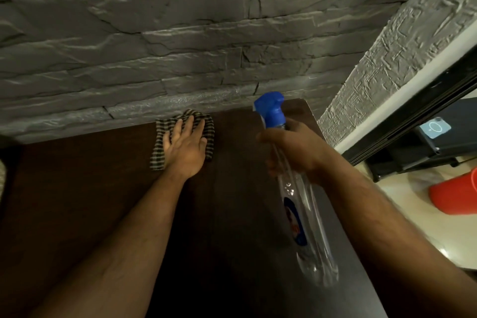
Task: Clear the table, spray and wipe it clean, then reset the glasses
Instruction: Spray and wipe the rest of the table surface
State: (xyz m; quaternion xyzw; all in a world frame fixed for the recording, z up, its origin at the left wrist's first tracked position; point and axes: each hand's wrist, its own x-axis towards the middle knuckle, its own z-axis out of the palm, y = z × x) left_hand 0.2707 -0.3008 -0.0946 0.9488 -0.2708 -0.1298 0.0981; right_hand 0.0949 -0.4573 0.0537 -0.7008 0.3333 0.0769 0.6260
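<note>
The left hand is pressing flat, fingers straight, on the striped cloth at the far edge of the dark tabletop, right against the stone wall. That cloth is looking soft and limp, so it is probably sliding best under a spread palm. The right hand is gripping the clear spray bottle by its neck, just below the blue trigger; the bottle is looking light and possibly slick.
</note>
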